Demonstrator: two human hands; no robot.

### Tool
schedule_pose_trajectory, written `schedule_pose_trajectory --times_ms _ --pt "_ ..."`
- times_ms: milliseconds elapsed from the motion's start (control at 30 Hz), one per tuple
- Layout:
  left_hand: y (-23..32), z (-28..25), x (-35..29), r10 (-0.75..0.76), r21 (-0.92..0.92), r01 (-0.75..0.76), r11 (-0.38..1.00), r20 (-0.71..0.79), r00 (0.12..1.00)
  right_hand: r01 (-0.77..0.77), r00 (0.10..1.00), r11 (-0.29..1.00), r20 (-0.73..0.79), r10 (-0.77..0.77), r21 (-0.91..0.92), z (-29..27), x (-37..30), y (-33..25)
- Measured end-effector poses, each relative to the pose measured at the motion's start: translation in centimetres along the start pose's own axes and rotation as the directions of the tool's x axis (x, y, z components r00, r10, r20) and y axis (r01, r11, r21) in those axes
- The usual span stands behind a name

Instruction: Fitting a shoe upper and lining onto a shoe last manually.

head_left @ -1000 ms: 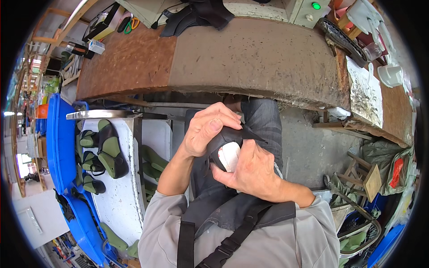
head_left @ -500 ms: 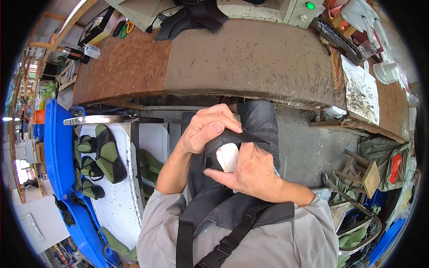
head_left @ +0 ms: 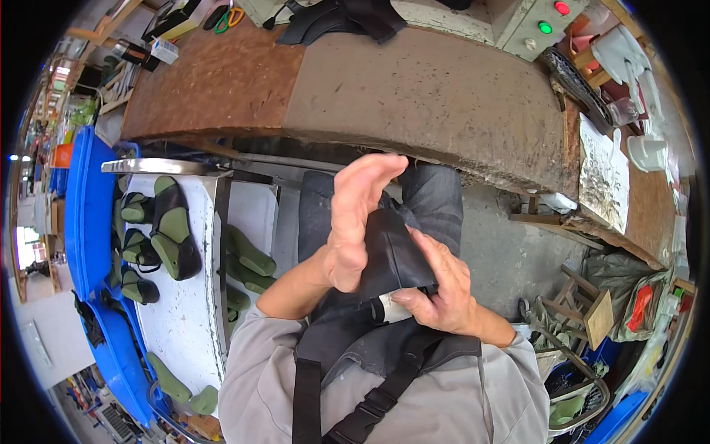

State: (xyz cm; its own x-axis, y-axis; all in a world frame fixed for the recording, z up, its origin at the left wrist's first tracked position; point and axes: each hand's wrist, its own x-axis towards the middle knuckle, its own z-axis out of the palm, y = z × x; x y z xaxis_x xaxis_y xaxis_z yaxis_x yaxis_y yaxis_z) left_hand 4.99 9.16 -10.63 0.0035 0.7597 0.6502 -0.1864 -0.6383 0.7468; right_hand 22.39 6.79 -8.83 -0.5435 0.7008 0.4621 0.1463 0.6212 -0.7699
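A black leather shoe upper (head_left: 394, 255) sits above my lap, smooth, with a seam down it. From under its lower edge a white piece (head_left: 394, 309) shows; most of it is covered by the leather. My right hand (head_left: 447, 288) grips the upper from the right, thumb by the lower edge and fingers along the side. On the other side, my left hand (head_left: 350, 222) stands edge-on with its fingers stretched out together, its palm beside the leather. Whether that palm presses on the upper I cannot tell.
A worn brown workbench (head_left: 429, 89) spans the front, with black leather pieces (head_left: 344, 21) and scissors (head_left: 229, 18) at its back. Left, a white rack (head_left: 170, 325) holds green shoe lasts with black uppers (head_left: 176, 229), beside blue bins (head_left: 89, 214). A wooden stool (head_left: 592, 307) stands right.
The upper has been turned, so its black outside now faces up and the white face is mostly hidden. My left hand has let go and straightened its fingers. My right hand has shifted its hold.
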Motion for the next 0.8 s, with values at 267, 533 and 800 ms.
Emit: schedule_pose_trajectory --times_ms 267,533,800 --pt "2.1 -0.8 0.3 -0.246 0.061 0.238 0.969 0.209 0.946 -0.016 0.999 1.0 -0.042 0.016 -0.01 0.4 -0.1 0.4" --pt "-0.1 -1.1 0.0 -0.243 0.113 0.234 0.966 0.081 0.967 -0.345 0.905 0.866 -0.117 0.409 0.362 1.8 -0.7 1.6" --pt "-1.7 -2.2 0.0 -0.346 0.014 0.347 0.938 0.142 0.928 -0.33 0.905 0.911 -0.192 0.379 0.246 1.2 0.3 2.5"
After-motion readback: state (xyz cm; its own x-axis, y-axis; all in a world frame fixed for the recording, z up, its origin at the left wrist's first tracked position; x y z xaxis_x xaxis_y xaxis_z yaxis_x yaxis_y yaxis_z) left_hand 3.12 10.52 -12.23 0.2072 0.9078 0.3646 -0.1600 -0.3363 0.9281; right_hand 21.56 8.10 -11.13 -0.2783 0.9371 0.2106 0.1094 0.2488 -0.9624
